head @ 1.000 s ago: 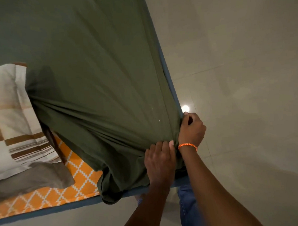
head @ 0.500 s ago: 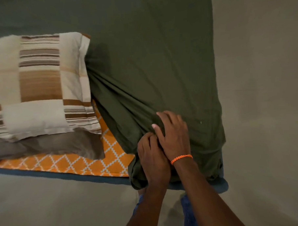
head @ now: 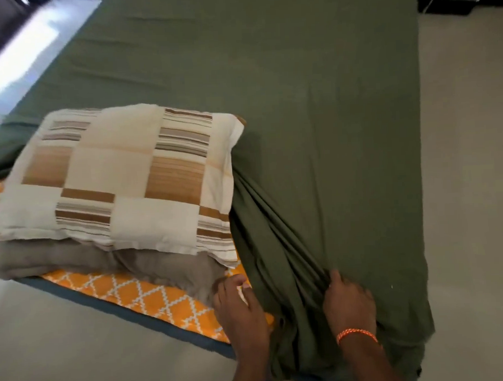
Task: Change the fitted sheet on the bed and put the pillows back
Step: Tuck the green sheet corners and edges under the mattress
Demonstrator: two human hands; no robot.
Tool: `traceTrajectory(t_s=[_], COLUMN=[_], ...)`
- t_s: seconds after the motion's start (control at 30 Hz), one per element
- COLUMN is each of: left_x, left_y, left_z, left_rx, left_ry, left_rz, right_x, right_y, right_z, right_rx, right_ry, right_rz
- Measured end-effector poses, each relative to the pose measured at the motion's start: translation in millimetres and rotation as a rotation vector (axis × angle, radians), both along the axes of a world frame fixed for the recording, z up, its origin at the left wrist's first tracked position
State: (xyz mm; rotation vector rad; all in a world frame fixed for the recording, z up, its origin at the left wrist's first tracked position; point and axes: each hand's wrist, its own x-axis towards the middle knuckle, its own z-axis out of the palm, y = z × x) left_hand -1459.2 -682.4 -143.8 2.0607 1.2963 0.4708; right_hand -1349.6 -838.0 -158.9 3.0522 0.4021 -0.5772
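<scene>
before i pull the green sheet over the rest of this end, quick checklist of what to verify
1. Right hand gripping green sheet: ok, fingers bunch the fabric.
2. Left hand on the sheet: not ok, it rests by the edge, fingers loosely curled, holding nothing.
3. Near right corner covered: ok.
4. Orange patterned mattress cover covered: not ok, it shows.
5. Path clear: not ok, striped pillow and grey pillow sit stacked on the uncovered part.
6. Far corners tucked: cannot tell.
</scene>
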Motion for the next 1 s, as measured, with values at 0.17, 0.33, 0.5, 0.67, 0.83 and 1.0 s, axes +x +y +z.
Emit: traceTrajectory(t_s=[0.17, 0.33, 0.5, 0.67, 0.83, 1.0], left_x=[2.1, 16.1, 36.6, 54.5, 75.9, 96.9], left_y=[58.3, 116.2, 176.6, 222.5, 229.0, 222.2], left_z=[11.4, 32.8, 51.7, 60.2, 42.0, 35.1], left_rx=[-0.172, -0.423, -0.566, -0.647, -0.621, -0.45], left_ry=[-0.268, -0.486, -0.724, -0.765, -0.7, -0.71], left_rz=[0.29, 0.539, 0.792, 0.854, 0.905, 0.892], right_x=[-1.3, -3.7, 13.4, 83.6, 184.7, 230.8], right_y=[79.2, 166.9, 245.5, 328.4, 411.8, 429.8], right_z=[27.3, 64.7, 94.0, 104.0, 102.6, 74.5], right_rx=[0.131, 0.368, 0.569, 0.584, 0.313, 0.259], right_ry=[-0.072, 0.122, 0.178, 0.029, 0.143, 0.408], right_rz=[0.09, 0.296, 0.385, 0.545, 0.573, 0.553])
